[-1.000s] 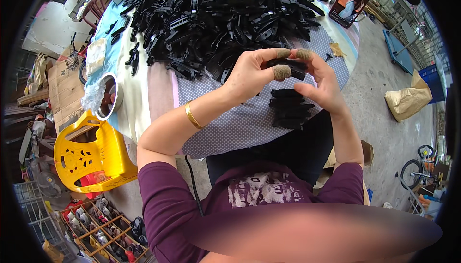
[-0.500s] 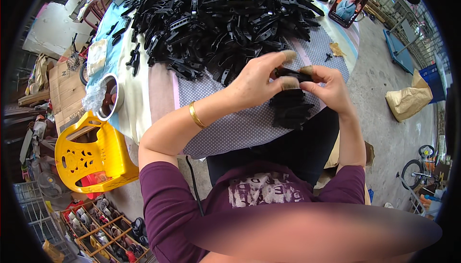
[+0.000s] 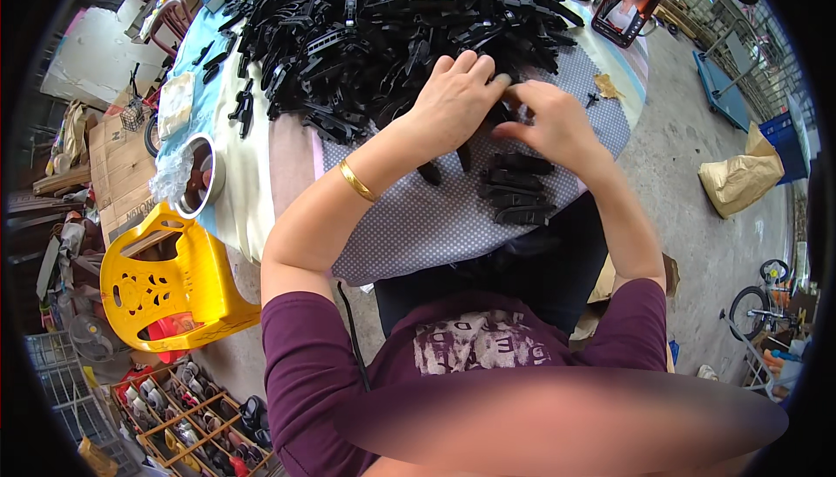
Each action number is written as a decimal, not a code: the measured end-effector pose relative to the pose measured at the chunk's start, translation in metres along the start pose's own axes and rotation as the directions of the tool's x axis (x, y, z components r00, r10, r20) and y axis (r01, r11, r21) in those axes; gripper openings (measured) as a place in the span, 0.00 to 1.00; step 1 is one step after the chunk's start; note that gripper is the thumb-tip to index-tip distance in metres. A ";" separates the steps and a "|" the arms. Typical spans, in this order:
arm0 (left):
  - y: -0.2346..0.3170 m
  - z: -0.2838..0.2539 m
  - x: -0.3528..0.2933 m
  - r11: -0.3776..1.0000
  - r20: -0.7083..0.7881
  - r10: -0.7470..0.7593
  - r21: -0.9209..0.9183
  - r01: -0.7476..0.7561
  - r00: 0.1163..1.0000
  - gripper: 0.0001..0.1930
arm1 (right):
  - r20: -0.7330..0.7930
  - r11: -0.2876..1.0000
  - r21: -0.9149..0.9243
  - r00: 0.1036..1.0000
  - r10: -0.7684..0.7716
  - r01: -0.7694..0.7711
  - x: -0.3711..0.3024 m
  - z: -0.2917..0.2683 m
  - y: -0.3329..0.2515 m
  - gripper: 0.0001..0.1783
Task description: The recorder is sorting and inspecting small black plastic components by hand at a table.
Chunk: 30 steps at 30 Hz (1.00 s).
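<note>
A: Where do the black pieces lie?

B: Mostly in one big heap (image 3: 374, 33) over the far side of the cloth-covered table (image 3: 374, 242), jumbled every which way. A short row of pieces (image 3: 518, 190) lies apart from it, side by side at the near right edge, before the person. A few stray pieces (image 3: 242, 110) lie left of the heap.

A: And the hands?

B: The left hand (image 3: 457, 103) is at the heap's near edge, back upward, fingers bent. The right hand (image 3: 556, 124) is just right of it, thumb and fingers curled, above the far end of the row.

A: Gripping anything?

B: Dark shapes show between and beneath them, but the palms are hidden and the fingers slightly blurred, so I can't tell whether either has hold of a piece.

A: How far along does it look?

B: Early, I'd judge: only that small row is neatly laid, while by far the larger share lies loose.
</note>
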State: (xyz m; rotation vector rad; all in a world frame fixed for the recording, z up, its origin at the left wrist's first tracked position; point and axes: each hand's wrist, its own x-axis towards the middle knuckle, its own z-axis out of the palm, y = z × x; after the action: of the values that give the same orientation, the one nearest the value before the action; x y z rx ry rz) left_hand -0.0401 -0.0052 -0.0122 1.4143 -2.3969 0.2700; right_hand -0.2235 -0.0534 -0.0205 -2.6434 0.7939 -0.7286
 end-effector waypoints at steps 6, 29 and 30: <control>-0.010 -0.006 -0.008 0.994 -0.272 -0.025 -0.109 -0.004 0.962 0.10 | 0.012 1.000 0.025 1.000 -0.013 0.013 0.005 0.002 0.004 0.18; 0.016 -0.025 -0.009 0.085 0.242 -0.410 -0.950 0.301 0.879 0.17 | -0.290 0.816 0.577 0.939 0.184 0.018 -0.010 -0.009 -0.019 0.21; 0.018 -0.026 -0.008 0.295 0.171 -0.405 -0.906 0.305 0.898 0.18 | -0.116 0.773 0.626 0.967 0.228 -0.107 -0.015 -0.014 -0.013 0.23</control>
State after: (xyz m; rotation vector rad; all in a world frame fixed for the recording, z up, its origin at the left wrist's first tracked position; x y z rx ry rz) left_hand -0.0470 0.0189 0.0093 1.1942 -1.5008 -0.9901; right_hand -0.2360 -0.0365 -0.0095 -1.9071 0.6760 -0.9952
